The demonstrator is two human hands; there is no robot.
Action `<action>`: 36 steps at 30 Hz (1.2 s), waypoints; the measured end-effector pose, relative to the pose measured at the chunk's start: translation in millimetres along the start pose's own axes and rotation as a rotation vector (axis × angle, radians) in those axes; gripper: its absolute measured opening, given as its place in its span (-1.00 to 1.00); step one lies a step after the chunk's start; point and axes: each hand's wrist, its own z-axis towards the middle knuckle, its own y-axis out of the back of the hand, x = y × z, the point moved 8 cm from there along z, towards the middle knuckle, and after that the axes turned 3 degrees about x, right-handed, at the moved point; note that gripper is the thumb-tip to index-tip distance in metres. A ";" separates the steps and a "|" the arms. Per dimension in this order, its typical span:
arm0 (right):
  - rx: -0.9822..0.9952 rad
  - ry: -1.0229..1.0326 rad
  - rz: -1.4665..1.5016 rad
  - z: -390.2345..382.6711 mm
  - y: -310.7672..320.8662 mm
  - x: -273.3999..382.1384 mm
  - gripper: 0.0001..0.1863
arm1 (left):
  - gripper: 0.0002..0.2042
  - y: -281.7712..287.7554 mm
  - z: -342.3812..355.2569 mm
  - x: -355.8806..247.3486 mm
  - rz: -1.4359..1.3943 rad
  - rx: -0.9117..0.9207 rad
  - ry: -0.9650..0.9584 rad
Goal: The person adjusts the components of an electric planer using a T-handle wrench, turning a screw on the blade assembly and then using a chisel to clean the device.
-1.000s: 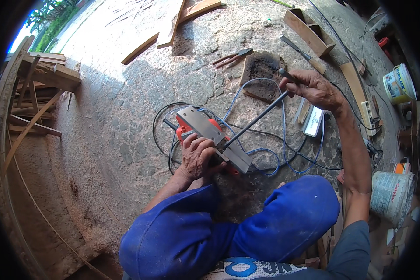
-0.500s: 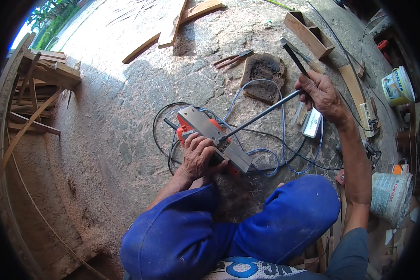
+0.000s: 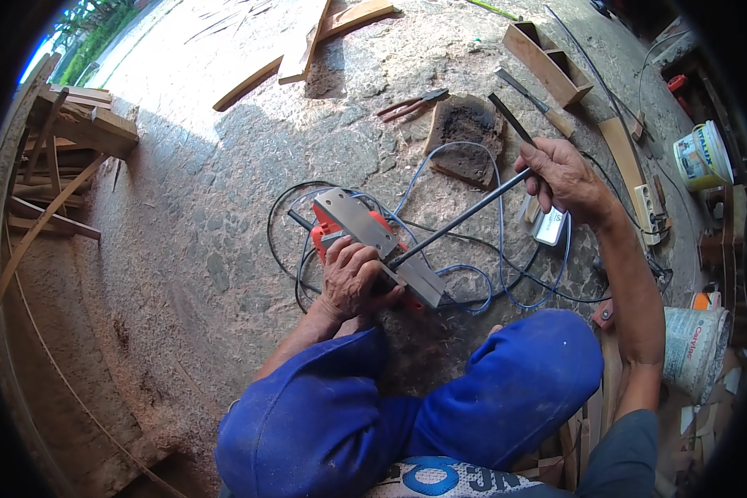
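The power planer (image 3: 365, 228), red with a metal sole facing up, is near the middle of the scene, just beyond the person's blue knees, tilted from far left to near right; what bears its weight is hidden. Around it spreads a rough grey floor (image 3: 207, 307) strewn with shavings. A stack of timber (image 3: 108, 129) stands at the left. On the right are a pale, smeared pail (image 3: 695, 353) and, farther off, a yellow and white bucket (image 3: 702, 156). An open wooden box (image 3: 539, 66) lies at the far right, and a block with a charred hollow (image 3: 465, 137) sits nearer the middle. A long dark rod (image 3: 465, 219) slants from the planer's sole up to the right hand (image 3: 564, 178), whose grip is clamped on its upper end; a dark bar sticks out beyond the fingers, the join covered. The left hand (image 3: 353, 274) has its grip closed over the planer's near edge. A chisel (image 3: 539, 104) lies between the box and the block, with smaller pliers (image 3: 415, 106) to the block's left.
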 end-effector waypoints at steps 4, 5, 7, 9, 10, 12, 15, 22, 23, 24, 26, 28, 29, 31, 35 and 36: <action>0.030 -0.150 0.037 7.6 1.4 1.2 -0.57 | -0.55 -2.0 -1.1 0.3 0.004 0.008 0.003; 0.029 -0.185 0.028 8.8 -1.2 4.7 -0.57 | -0.55 -2.7 -1.7 0.8 0.004 0.012 0.008; -0.003 -0.204 -0.002 9.5 -5.4 13.1 -0.59 | -0.55 -4.3 -3.0 1.8 0.004 0.020 0.017; -0.008 -0.209 -0.063 11.2 -4.3 11.1 -0.60 | -0.54 -5.6 -3.9 2.2 0.003 0.013 0.009; -0.023 -0.199 -0.093 12.7 -2.9 10.0 -0.62 | -0.54 -6.1 -3.1 1.8 0.002 0.009 0.004; -0.051 -0.181 -0.152 15.4 -3.9 11.3 -0.64 | -0.54 -5.5 -2.9 1.8 0.016 0.021 0.003; -0.122 -0.104 -0.331 21.7 -3.7 23.7 -0.64 | -0.54 -6.8 -1.9 1.7 0.015 0.012 -0.004; -0.238 -0.002 -0.677 29.4 -5.0 32.4 -0.54 | -0.55 -4.9 -0.1 2.4 0.000 -0.008 -0.013; -0.258 0.010 -0.743 30.0 -5.0 31.4 -0.54 | -0.55 -4.4 0.6 2.6 -0.002 -0.004 -0.020; -0.276 0.023 -0.810 30.8 -5.0 30.9 -0.55 | -0.55 -3.6 1.7 3.1 -0.003 0.000 -0.027; -0.276 0.055 -0.852 31.0 -4.5 29.2 -0.55 | -0.56 -3.4 2.7 1.4 -0.002 0.003 -0.036; -0.273 0.093 -0.905 32.2 -4.8 30.5 -0.55 | -0.57 -3.0 3.7 -0.7 0.008 -0.002 -0.041; -0.271 0.115 -0.935 33.2 -5.6 31.7 -0.53 | -0.58 -3.3 3.2 -1.1 0.008 -0.003 -0.044; -0.292 0.189 -0.981 36.4 -4.2 31.0 -0.54 | -0.59 -4.5 2.1 -1.5 0.009 -0.008 -0.053; -0.327 0.259 -0.999 32.8 -10.6 35.3 -0.59 | -0.60 -3.3 1.9 -2.8 0.000 -0.005 -0.045; -0.321 0.241 -0.995 31.0 -13.6 39.3 -0.61 | -0.60 -3.1 0.9 -1.6 0.000 -0.010 -0.038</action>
